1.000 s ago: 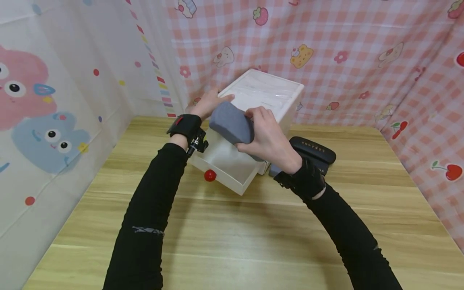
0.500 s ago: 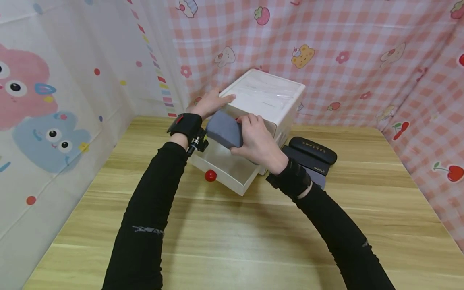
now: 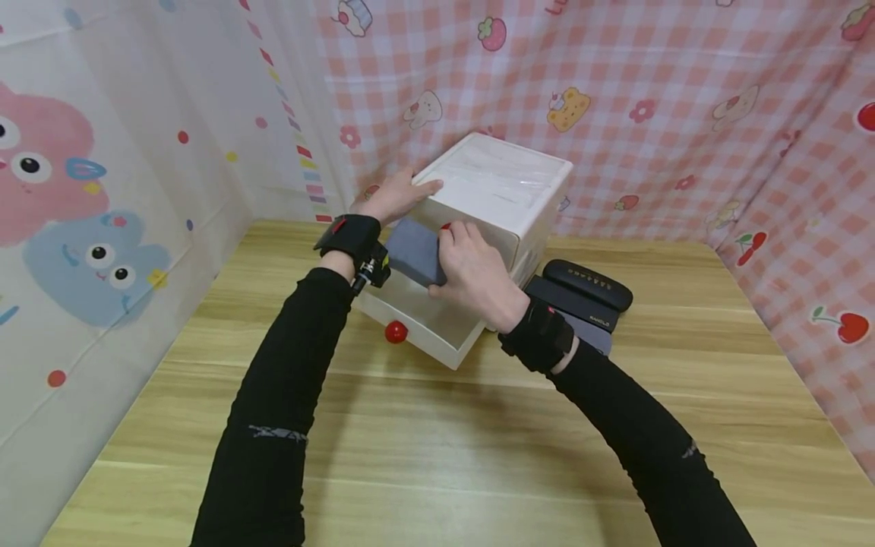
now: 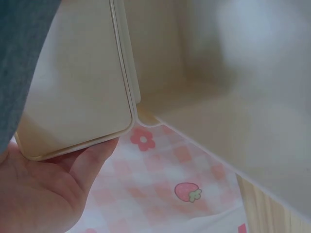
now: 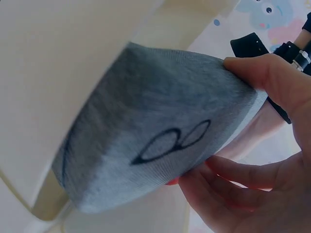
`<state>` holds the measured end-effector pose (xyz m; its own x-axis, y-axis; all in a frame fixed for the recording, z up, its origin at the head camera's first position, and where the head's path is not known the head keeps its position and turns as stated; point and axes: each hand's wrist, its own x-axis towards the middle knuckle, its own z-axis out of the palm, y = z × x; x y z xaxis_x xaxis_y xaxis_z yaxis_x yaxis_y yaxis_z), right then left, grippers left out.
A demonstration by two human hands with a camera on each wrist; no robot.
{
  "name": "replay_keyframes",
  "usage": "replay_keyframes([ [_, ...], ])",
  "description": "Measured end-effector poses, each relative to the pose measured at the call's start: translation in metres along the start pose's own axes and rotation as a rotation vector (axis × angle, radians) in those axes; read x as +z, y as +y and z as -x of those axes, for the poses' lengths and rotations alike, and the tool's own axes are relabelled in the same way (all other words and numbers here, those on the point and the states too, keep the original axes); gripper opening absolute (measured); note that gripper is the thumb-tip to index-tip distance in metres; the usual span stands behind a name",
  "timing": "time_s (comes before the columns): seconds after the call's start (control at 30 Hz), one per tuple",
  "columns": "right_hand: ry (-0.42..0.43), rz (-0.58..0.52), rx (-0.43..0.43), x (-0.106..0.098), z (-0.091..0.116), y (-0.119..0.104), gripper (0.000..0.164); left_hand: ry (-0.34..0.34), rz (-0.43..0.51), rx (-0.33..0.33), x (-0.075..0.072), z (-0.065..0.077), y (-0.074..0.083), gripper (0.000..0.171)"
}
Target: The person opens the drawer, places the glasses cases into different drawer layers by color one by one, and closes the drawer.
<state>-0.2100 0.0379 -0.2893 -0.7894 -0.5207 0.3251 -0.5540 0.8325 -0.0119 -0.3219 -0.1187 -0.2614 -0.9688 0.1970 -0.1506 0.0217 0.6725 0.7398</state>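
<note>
Right fingers (image 5: pixel 245 173) round grey case (image 5: pixel 160 111); drawer (image 3: pixel 435 347) below (contact unclear)

Case (image 3: pixel 413 252) is grey-blue, shows black glasses picture (image 5: pixel 172 143). Drawer box (image 3: pixel 499 182) is white, knob (image 3: pixel 396 332) red. Wall cloth (image 3: pixel 656 163) has pink-and-white checks, strawberries (image 3: pixel 492 34). Table (image 3: pixel 424 471) is yellow-brown, streaky.

From the head, looks forward and down, from moderate distance, and takes in the left hand (image 3: pixel 395 199), the right hand (image 3: pixel 475 277) and the white box (image 3: pixel 495 186) around the middle of the frame. From the left wrist, looks very near into the open drawer (image 4: pixel 252 136), at right of the frame. From the right wrist, looks closely at the grey case (image 5: pixel 160 121), in the centre. With the head view, shares box and left hand at left wrist, case and right hand at right wrist.
</note>
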Motion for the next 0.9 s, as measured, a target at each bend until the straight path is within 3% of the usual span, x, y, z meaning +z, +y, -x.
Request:
replay_keyframes([
  [0.23, -0.013, 0.078, -0.006, -0.002, -0.001, -0.004, 0.061, -0.004, 0.008, -0.007, 0.001, 0.000, 0.000, 0.078],
  [0.37, -0.039, 0.044, -0.008, -0.001, -0.003, -0.005, 0.051, -0.008, 0.004, -0.005, 0.000, 0.001, 0.001, 0.079],
  [0.6, -0.146, -0.060, -0.013, 0.019, -0.010, -0.003, 0.041, -0.015, 0.038, -0.016, -0.002, 0.003, 0.002, 0.079],
  [0.9, -0.227, 0.018, -0.042, 0.039, -0.013, -0.002, 0.042, 0.003, 0.027, -0.018, 0.001, 0.002, 0.003, 0.074],
])
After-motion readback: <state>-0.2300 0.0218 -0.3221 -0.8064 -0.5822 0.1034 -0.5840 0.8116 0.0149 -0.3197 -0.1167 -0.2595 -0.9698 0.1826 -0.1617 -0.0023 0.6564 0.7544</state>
